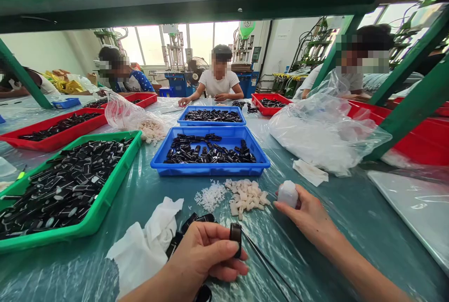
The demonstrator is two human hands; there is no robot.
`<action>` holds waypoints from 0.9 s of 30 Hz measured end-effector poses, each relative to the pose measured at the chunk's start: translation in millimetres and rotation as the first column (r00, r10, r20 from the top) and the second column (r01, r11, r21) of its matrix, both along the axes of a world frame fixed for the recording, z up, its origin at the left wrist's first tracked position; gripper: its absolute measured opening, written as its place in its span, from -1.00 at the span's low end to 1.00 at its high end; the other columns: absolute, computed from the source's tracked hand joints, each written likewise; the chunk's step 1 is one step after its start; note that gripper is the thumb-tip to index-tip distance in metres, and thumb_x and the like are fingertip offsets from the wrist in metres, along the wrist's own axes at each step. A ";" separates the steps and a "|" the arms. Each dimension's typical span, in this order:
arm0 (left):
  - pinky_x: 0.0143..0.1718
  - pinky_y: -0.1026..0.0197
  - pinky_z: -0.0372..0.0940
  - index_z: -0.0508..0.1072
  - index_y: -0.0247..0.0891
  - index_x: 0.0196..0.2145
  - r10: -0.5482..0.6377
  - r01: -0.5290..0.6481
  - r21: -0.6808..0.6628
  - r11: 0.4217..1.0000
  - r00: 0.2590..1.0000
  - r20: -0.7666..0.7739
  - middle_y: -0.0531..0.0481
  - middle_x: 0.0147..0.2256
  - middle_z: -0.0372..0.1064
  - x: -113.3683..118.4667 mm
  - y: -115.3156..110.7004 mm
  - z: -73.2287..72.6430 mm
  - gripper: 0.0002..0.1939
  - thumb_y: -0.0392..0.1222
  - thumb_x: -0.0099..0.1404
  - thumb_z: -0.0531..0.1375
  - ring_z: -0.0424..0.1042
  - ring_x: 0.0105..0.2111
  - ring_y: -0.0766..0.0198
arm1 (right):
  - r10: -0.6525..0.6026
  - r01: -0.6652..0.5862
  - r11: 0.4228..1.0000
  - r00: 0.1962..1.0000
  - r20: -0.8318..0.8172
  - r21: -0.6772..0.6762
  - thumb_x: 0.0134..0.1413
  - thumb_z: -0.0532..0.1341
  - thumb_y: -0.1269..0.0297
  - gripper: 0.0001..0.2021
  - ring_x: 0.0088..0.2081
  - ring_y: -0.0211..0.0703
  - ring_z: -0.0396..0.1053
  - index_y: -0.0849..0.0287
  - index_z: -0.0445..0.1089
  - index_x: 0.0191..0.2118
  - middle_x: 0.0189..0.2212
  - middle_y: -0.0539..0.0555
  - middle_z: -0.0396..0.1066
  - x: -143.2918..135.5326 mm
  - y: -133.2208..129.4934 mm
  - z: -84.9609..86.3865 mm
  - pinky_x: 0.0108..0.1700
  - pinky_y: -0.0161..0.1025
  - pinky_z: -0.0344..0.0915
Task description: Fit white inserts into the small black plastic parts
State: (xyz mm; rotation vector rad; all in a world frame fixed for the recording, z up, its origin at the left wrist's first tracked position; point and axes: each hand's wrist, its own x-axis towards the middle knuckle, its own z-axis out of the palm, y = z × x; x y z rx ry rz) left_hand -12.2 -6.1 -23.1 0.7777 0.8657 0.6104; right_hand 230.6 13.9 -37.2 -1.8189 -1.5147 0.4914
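Note:
Between the thumb and fingers of my left hand [213, 250] is a small glossy black plastic part [235, 240], held upright. My right hand [310, 210], raised to the right, is closed round a white rounded lump [288, 194]; its exact kind is unclear. Beside the left hand, thin dark tweezers [268, 264] reach toward the bottom edge. More black parts [199, 218] lie partly hidden behind my left hand, near a crumpled white cloth [149, 236]. Ahead of my hands are a pile of small white bits [211, 196] and a pile of beige pieces [247, 196].
Blue trays [210, 169] [213, 122] of black parts stand ahead, a green tray [105, 199] at left, red trays [49, 142] beyond. A clear plastic bag [326, 128] bulges at right. Green shelf posts [414, 110] slant overhead; several people sit across the table.

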 end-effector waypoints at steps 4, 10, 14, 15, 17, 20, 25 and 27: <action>-0.59 0.45 0.26 0.49 -0.44 -0.43 -0.051 0.051 0.001 0.999 0.999 0.006 -0.16 -0.46 0.47 0.1 -0.6 -1.5 -0.70 -0.17 -0.10 0.36 0.47 -0.55 0.31 | 0.095 -0.109 0.986 0.990 0.108 0.124 -0.06 0.15 0.24 -0.75 -0.33 -0.08 0.40 0.13 0.34 -0.19 -0.29 0.07 0.45 -14.5 -16.1 13.7 -0.35 -0.23 0.33; -0.59 0.47 0.25 0.50 -0.43 -0.46 -0.168 0.168 0.019 0.986 0.986 0.016 -0.13 -0.48 0.47 -1.4 -2.9 -5.5 -0.80 -0.22 -0.04 0.32 0.46 -0.56 0.34 | 0.218 -0.458 0.776 0.840 0.498 0.433 -0.03 0.05 0.53 -0.63 -0.17 -0.09 0.34 0.07 0.34 -0.09 -0.22 0.09 0.40 -32.2 -33.8 27.1 -0.21 -0.16 0.35; -0.58 0.48 0.25 0.50 -0.42 -0.48 -0.207 0.207 0.015 0.978 0.978 0.023 -0.12 -0.48 0.47 -1.7 -4.0 -5.4 -0.86 -0.26 -0.02 0.30 0.46 -0.55 0.35 | 0.192 -0.516 0.730 0.784 0.591 0.448 0.00 0.02 0.58 -0.63 -0.14 -0.09 0.29 0.08 0.33 -0.10 -0.23 0.10 0.40 -35.1 -37.5 28.4 -0.19 -0.13 0.31; -0.58 0.47 0.26 0.51 -0.42 -0.48 -0.218 0.218 0.010 0.976 0.976 0.019 -0.12 -0.49 0.47 -1.9 -4.2 -5.4 -0.86 -0.27 -0.02 0.29 0.46 -0.56 0.36 | 0.189 -0.525 0.724 0.774 0.604 0.447 0.01 0.01 0.58 -0.63 -0.13 -0.08 0.29 0.08 0.33 -0.11 -0.23 0.10 0.40 -35.5 -38.3 28.5 -0.19 -0.13 0.30; -0.56 0.47 0.27 0.52 -0.43 -0.47 -0.239 0.239 0.014 0.971 0.971 0.006 -0.12 -0.49 0.46 -2.7 -4.5 -5.9 -0.86 -0.28 -0.01 0.28 0.45 -0.56 0.37 | 0.175 -0.532 0.716 0.764 0.621 0.451 0.02 -0.01 0.60 -0.62 -0.13 -0.09 0.29 0.07 0.34 -0.13 -0.23 0.09 0.41 -36.7 -39.9 28.8 -0.18 -0.12 0.26; -0.54 0.45 0.28 0.53 -0.44 -0.46 -0.270 0.269 0.033 0.962 0.963 -0.002 -0.12 -0.50 0.46 -4.0 -4.4 -8.0 -0.86 -0.28 0.01 0.27 0.44 -0.55 0.37 | 0.146 -0.516 0.714 0.770 0.621 0.473 0.03 -0.03 0.63 -0.60 -0.14 -0.11 0.30 0.05 0.37 -0.16 -0.24 0.07 0.43 -39.6 -41.7 28.5 -0.15 -0.13 0.22; -0.53 0.45 0.29 0.53 -0.44 -0.45 -0.279 0.279 0.038 0.960 0.960 -0.005 -0.11 -0.52 0.45 -4.2 -5.0 -9.2 -0.86 -0.28 0.01 0.27 0.44 -0.56 0.37 | 0.147 -0.476 0.706 0.823 0.549 0.525 0.07 0.00 0.58 -0.64 -0.14 -0.13 0.30 0.00 0.40 -0.20 -0.27 0.03 0.45 -44.3 -42.4 23.7 -0.10 -0.13 0.15; -0.53 0.45 0.29 0.53 -0.44 -0.47 -0.276 0.276 0.032 0.961 0.961 -0.005 -0.11 -0.51 0.45 -3.6 -5.7 -8.1 -0.87 -0.28 0.00 0.27 0.44 -0.56 0.38 | 0.151 -0.475 0.695 0.830 0.536 0.539 0.07 0.01 0.57 -0.65 -0.14 -0.14 0.30 -0.01 0.40 -0.20 -0.26 0.02 0.46 -44.9 -42.3 21.2 -0.09 -0.12 0.13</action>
